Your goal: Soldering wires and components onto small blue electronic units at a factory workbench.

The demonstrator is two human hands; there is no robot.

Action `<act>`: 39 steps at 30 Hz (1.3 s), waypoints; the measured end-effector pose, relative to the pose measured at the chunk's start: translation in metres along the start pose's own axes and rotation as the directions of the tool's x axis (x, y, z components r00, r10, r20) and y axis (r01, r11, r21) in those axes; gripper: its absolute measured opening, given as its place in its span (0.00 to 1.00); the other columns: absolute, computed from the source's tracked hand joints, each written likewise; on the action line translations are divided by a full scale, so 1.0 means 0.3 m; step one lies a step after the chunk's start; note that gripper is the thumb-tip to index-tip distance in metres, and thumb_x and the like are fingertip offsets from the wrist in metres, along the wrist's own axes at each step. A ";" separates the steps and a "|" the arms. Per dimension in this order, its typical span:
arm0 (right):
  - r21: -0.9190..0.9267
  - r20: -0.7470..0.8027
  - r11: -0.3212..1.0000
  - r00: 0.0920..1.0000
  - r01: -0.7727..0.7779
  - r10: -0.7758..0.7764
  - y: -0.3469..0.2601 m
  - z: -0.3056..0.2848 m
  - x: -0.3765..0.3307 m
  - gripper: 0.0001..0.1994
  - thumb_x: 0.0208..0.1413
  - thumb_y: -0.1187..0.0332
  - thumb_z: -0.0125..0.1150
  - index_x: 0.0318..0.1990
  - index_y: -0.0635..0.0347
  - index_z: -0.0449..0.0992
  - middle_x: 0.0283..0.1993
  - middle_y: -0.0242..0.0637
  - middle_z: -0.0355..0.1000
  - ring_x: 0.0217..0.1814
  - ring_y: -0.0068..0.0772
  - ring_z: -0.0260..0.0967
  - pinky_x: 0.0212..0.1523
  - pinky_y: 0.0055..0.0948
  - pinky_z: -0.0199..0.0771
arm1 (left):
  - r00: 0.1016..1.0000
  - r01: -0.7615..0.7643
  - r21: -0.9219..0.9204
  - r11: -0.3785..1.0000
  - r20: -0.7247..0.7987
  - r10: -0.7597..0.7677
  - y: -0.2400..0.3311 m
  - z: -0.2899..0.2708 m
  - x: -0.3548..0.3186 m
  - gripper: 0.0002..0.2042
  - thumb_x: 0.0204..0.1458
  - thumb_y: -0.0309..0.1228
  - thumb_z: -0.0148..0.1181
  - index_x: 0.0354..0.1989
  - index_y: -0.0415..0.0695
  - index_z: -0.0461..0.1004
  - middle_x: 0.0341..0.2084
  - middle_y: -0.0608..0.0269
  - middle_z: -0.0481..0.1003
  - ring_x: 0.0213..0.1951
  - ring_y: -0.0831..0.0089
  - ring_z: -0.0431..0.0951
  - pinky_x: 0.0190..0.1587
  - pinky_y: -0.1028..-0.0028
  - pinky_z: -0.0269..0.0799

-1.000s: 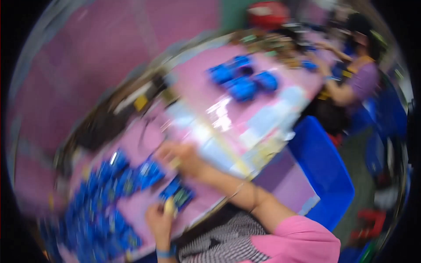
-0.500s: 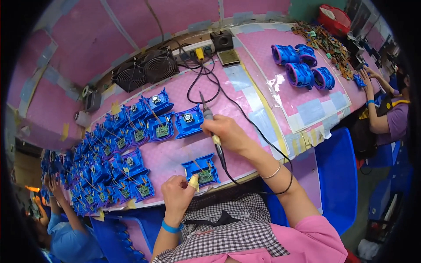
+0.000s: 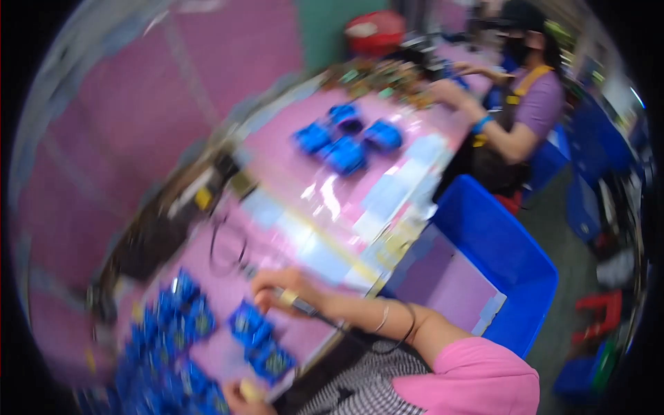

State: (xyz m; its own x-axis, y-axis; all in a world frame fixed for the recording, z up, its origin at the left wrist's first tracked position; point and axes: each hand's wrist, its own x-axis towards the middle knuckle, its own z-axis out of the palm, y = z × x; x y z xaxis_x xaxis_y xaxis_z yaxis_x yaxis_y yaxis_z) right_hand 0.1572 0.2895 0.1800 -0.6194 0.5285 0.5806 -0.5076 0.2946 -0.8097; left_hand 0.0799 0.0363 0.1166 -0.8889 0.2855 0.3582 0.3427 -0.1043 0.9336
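We see the right hand (image 3: 287,290) closed around a pen-like iron (image 3: 299,302), its dark cord trailing back over the forearm; the left hand (image 3: 243,400) is blurred at the lower edge, a yellow wrap on one finger, and we cannot tell its grip. Between these hands, two blue housings (image 3: 259,339) lie on the pink surface (image 3: 311,333); any lettering on them is too smeared for us to read. Leftward, we find crowded blue parts (image 3: 162,346); beyond pale tape (image 3: 304,238), four blue rounded pieces (image 3: 346,153). Farther out are a blue bin (image 3: 515,277), pink wall panels (image 3: 138,111), a red tub (image 3: 375,33) and a seated co-worker (image 3: 538,111).
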 end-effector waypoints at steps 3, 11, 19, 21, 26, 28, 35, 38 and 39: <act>0.079 -0.050 0.996 0.998 -0.028 0.032 0.055 0.003 0.067 0.23 0.63 0.43 0.44 0.49 0.55 0.62 0.35 0.33 0.65 0.38 0.23 0.65 0.43 0.31 0.69 | 0.924 -0.349 0.346 0.871 -0.030 0.382 -0.258 -0.203 -0.089 0.17 0.60 0.37 0.52 0.46 0.33 0.71 0.29 0.54 0.74 0.26 0.65 0.70 0.27 0.67 0.70; 0.415 -0.038 0.875 0.956 -0.250 0.291 0.238 -0.009 0.016 0.17 0.65 0.52 0.47 0.37 0.54 0.72 0.25 0.22 0.62 0.29 0.10 0.58 0.27 0.16 0.56 | 0.885 -0.465 0.160 0.871 0.105 0.453 -0.164 0.195 0.124 0.16 0.60 0.38 0.51 0.43 0.34 0.71 0.27 0.54 0.73 0.25 0.65 0.70 0.27 0.67 0.70; 0.140 -0.055 0.989 0.998 0.049 -0.041 0.149 0.035 0.011 0.06 0.51 0.70 0.61 0.36 0.59 0.77 0.33 0.35 0.74 0.34 0.31 0.71 0.35 0.30 0.70 | 0.894 -0.442 0.122 0.888 0.138 0.426 -0.165 0.459 0.111 0.17 0.60 0.40 0.50 0.40 0.36 0.72 0.25 0.54 0.73 0.24 0.64 0.70 0.27 0.67 0.70; 0.043 -0.018 0.991 0.992 0.124 -0.123 0.119 0.044 0.008 0.06 0.52 0.70 0.61 0.36 0.57 0.78 0.33 0.36 0.75 0.33 0.34 0.73 0.33 0.32 0.72 | 0.897 -0.433 0.132 0.891 0.154 0.414 -0.164 0.484 0.105 0.17 0.60 0.41 0.50 0.39 0.36 0.72 0.24 0.54 0.72 0.24 0.64 0.70 0.27 0.67 0.70; 0.154 0.004 0.980 0.992 0.124 -0.126 0.102 0.017 -0.006 0.07 0.53 0.69 0.60 0.37 0.62 0.79 0.35 0.41 0.76 0.35 0.38 0.74 0.35 0.35 0.71 | 0.896 -0.437 0.180 0.881 0.174 0.409 -0.146 0.525 0.114 0.17 0.61 0.42 0.49 0.37 0.37 0.72 0.23 0.54 0.72 0.23 0.64 0.69 0.27 0.67 0.70; 0.174 0.021 0.983 0.998 0.057 -0.062 0.093 -0.006 -0.006 0.08 0.54 0.69 0.61 0.38 0.63 0.79 0.36 0.43 0.77 0.36 0.40 0.74 0.36 0.36 0.72 | 0.894 -0.442 0.214 0.871 0.177 0.411 -0.135 0.515 0.125 0.17 0.61 0.42 0.49 0.36 0.37 0.72 0.22 0.54 0.72 0.22 0.64 0.69 0.27 0.67 0.70; 0.235 -0.025 0.962 0.990 0.138 -0.135 0.092 -0.023 -0.002 0.08 0.51 0.70 0.62 0.36 0.63 0.80 0.34 0.41 0.77 0.35 0.38 0.74 0.34 0.34 0.72 | 0.908 -0.419 0.287 0.861 0.145 0.393 -0.129 0.530 0.121 0.18 0.61 0.43 0.48 0.34 0.38 0.73 0.20 0.54 0.71 0.21 0.64 0.69 0.27 0.66 0.70; 0.193 -0.040 0.974 0.993 0.119 -0.113 0.101 0.007 -0.025 0.08 0.49 0.71 0.62 0.37 0.62 0.81 0.33 0.40 0.77 0.32 0.34 0.73 0.30 0.31 0.71 | 0.917 -0.399 0.311 0.862 0.129 0.377 -0.135 0.522 0.113 0.19 0.61 0.44 0.47 0.33 0.39 0.73 0.19 0.54 0.71 0.21 0.63 0.69 0.27 0.66 0.70; 0.200 -0.070 0.967 0.986 0.160 -0.148 0.104 -0.004 -0.026 0.08 0.49 0.73 0.62 0.37 0.62 0.81 0.32 0.39 0.76 0.29 0.32 0.72 0.28 0.28 0.70 | 0.920 -0.391 0.323 0.862 0.124 0.371 -0.135 0.515 0.108 0.19 0.61 0.44 0.47 0.32 0.39 0.73 0.19 0.54 0.71 0.21 0.63 0.69 0.27 0.66 0.70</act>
State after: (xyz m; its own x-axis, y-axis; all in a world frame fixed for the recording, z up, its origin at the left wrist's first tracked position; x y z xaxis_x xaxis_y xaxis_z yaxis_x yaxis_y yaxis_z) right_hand 0.1469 0.2955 0.1503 -0.4939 0.5334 0.6867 -0.7094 0.2096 -0.6729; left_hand 0.0841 0.1970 0.0895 -0.6534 0.3419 0.6754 0.7410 0.1065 0.6630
